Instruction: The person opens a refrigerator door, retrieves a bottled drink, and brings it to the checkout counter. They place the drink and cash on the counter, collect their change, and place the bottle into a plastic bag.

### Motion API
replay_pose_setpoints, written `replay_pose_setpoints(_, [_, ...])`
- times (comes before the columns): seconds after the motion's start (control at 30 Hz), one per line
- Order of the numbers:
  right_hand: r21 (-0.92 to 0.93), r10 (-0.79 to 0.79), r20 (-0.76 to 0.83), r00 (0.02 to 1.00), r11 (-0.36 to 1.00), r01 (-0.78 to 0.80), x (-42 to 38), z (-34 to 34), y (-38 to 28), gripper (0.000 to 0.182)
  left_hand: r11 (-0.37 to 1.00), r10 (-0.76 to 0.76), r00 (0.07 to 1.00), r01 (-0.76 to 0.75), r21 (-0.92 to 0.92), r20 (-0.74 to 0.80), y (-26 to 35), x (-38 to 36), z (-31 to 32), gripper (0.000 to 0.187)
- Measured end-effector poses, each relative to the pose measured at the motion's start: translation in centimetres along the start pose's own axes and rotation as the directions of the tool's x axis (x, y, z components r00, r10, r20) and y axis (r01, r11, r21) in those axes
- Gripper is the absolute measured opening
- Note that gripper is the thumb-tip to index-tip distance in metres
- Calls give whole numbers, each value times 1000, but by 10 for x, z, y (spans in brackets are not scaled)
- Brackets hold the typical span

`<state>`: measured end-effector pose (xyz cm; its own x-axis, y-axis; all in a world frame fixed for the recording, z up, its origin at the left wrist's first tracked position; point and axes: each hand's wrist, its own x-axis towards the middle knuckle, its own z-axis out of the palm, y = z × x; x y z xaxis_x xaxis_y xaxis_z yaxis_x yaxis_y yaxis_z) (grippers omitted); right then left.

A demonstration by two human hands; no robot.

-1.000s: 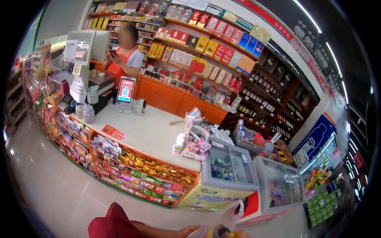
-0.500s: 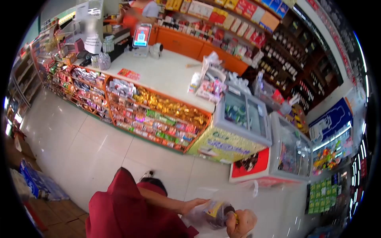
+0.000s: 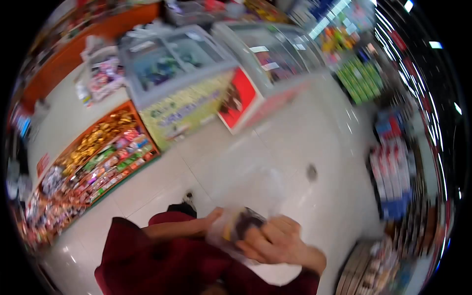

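A clear plastic bag (image 3: 220,235) hangs in front of the dark red clothing at the bottom centre. Inside its opening is a dark jar-like item (image 3: 246,221) with a yellow patch on its side, blurred by motion. My right hand (image 3: 273,240) curls its fingers over the item's right side and holds it. At the bag's left side, my left hand (image 3: 212,220) grips the plastic, its fingertips partly covered.
A candy rack (image 3: 105,157) stands under the counter (image 3: 61,110) at the left. Two chest freezers (image 3: 184,96) (image 3: 275,73) stand ahead. Stacked cartons (image 3: 391,169) and shelves line the right. Pale tiled floor (image 3: 295,147) lies between, with a dark spot on it.
The view has swung right and downward, so the counter and freezers sit further left and the right-hand shelves show more. The person behind the counter has left view. Both hands remain at the bag.
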<state>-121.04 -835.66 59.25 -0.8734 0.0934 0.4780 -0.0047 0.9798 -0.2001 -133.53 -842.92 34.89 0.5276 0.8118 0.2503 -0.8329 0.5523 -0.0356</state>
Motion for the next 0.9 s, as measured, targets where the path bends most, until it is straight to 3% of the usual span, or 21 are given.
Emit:
replay_pose_setpoints(0.03, [-96,76,0,997,993,-76,-4,-3,8,26,977,94,996,-91,191,-4,9,10,-5,47])
replay_pose_setpoints(0.07, [-167,132,-11,991,977,-132,-10,-1,16,26,834,238,970,-229,502,47,16,20,-10,46])
replay_pose_setpoints(0.1, [-149,298,-11,955,944,-296,-3,-3,12,21,562,358,922,-337,756,145,24,28,-14,46])
replay_pose_setpoints(0.17, [-137,558,-21,829,820,-556,15,-5,15,18,205,445,850,-402,893,281,53,42,-18,45])
replay_pose_setpoints(0.2, [-149,685,-53,726,714,-684,18,-2,22,19,376,427,879,-386,843,212,60,50,-22,47])
replay_pose_setpoints(0.23, [-151,669,-57,741,728,-668,25,1,29,19,535,405,903,-361,764,142,69,58,-26,49])
replay_pose_setpoints(0.27, [-148,707,-74,704,690,-708,29,4,37,20,854,325,946,-304,422,25,78,66,-44,48])
replay_pose_setpoints(0.3, [-138,743,-93,662,649,-748,32,7,45,21,981,192,980,-193,-14,-47,85,71,-60,48])
replay_pose_setpoints(0.33, [-126,733,-105,672,661,-740,28,11,56,21,980,197,979,-197,8,-45,86,74,-53,48])
replay_pose_setpoints(0.37, [-149,749,-131,649,633,-760,21,21,73,22,808,403,915,-367,460,21,88,71,-38,48])
replay_pose_setpoints(0.43, [-156,795,-220,565,543,-825,22,27,94,25,304,600,776,-444,843,193,95,75,-23,47])
replay_pose_setpoints(0.5, [-65,775,-230,589,592,-803,3,37,127,26,623,621,780,-435,651,-73,91,98,-73,55])
replay_pose_setpoints(0.53, [-25,767,-202,609,618,-786,-9,40,146,27,892,444,841,-386,235,-308,95,113,-97,64])
replay_pose_setpoints(0.6, [-18,683,-212,699,713,-701,-34,35,178,28,914,401,876,-364,180,-268,95,124,-43,69])
replay_pose_setpoints(0.67, [-44,520,-166,838,845,-533,-67,23,206,31,591,624,782,-460,663,-13,80,137,-36,48])
replay_pose_setpoints(0.7, [-66,461,-135,877,879,-472,-83,17,220,33,634,568,822,-402,661,-45,70,151,-45,51])
replay_pose_setpoints(0.73, [-99,424,-102,900,896,-433,-101,10,231,36,810,435,886,-305,501,-163,59,169,-57,53])
replay_pose_setpoints(0.8, [-163,-3,-433,901,984,-75,-112,-12,238,26,987,135,931,-98,125,-340,29,203,-74,58])
replay_pose_setpoints(0.83, [-50,101,-319,942,991,-124,-114,-38,228,25,999,32,918,-17,42,-395,16,217,-77,61])
replay_pose_setpoints(0.87, [-51,128,-189,974,989,-140,-121,-65,228,24,989,120,980,-103,106,-161,0,232,-90,58])
replay_pose_setpoints(0.9, [-93,71,-151,986,992,-85,-128,-82,230,24,993,-41,988,24,-111,-152,-11,244,-73,56])
